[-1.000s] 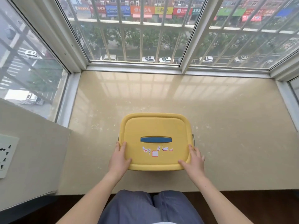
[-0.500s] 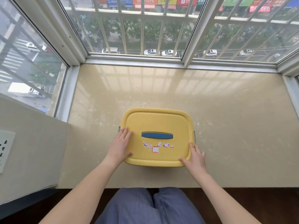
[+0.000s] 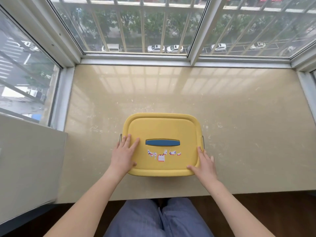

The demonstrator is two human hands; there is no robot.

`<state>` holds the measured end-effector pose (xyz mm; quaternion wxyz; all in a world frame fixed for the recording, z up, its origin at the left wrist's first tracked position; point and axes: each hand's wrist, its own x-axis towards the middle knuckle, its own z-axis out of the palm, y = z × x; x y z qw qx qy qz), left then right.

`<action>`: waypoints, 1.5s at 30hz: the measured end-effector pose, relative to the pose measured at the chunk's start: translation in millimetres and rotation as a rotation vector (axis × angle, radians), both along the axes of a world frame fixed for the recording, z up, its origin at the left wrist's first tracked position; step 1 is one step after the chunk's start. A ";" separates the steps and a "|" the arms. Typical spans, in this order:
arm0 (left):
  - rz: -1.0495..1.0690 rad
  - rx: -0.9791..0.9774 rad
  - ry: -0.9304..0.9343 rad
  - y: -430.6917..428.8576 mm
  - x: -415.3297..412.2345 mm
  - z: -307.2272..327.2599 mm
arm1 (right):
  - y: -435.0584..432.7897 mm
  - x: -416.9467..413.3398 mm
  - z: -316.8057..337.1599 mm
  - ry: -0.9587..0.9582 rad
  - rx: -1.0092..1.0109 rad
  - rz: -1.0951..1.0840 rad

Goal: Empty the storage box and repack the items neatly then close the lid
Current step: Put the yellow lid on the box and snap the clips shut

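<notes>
- The yellow storage box (image 3: 162,127) sits on the beige sill (image 3: 239,117) near its front edge, directly ahead of the person, with its lid (image 3: 162,132) on and the blue handle (image 3: 162,143) lying flat in its recess.
- Over the last second the left hand (image 3: 124,154) has slid from the box's front-left corner up along the left edge; its fingers (image 3: 135,144) now lie flat and spread on top of the lid, the index tip close to the left end of the handle, the thumb at the front rim.
- The right hand (image 3: 204,164) has barely shifted: it rests open against the front-right corner, fingers extended along the right rim, thumb on the front edge. Neither hand is closed around anything; both only press or rest on the lid.
- A grey latch (image 3: 203,141) shows on the right side just beyond the right fingertips, and its mate (image 3: 120,138) peeks out on the left beside the left hand. Whether they are fastened, I cannot tell.
- The view has also tipped down, so the box sits lower and more central.
- My reading: the task is at its very start, nothing is unpacked, and the contents are hidden.
- The left hand's move suggests steadying the lid or feeling for the latch, so the likely next step is releasing both latches and lifting the lid.
- The torn stickers (image 3: 161,153) below the handle play no part.
</notes>
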<state>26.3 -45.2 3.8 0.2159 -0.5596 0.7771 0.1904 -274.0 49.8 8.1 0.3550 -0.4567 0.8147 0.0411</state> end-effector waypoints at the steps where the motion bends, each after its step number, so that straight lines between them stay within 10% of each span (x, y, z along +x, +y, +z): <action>1: -0.014 -0.010 -0.011 -0.9 -0.3 1.7 | 0.2 0.2 -0.1 0.003 0.003 0.001; 16: -0.048 -0.001 0.009 -7.4 4.9 0.1 | -19.5 4.5 13.9 0.308 -0.018 0.310; 33: 0.009 -0.023 0.185 -4.1 19.9 -16.1 | -105.0 123.3 -10.5 0.103 -0.100 0.778; 39: 0.841 -0.163 0.817 9.5 43.4 -24.1 | -109.0 124.3 -18.3 0.124 -0.070 0.799; 45: 1.331 0.239 1.124 2.1 50.0 -34.6 | -110.8 125.4 -19.3 0.164 -0.041 0.835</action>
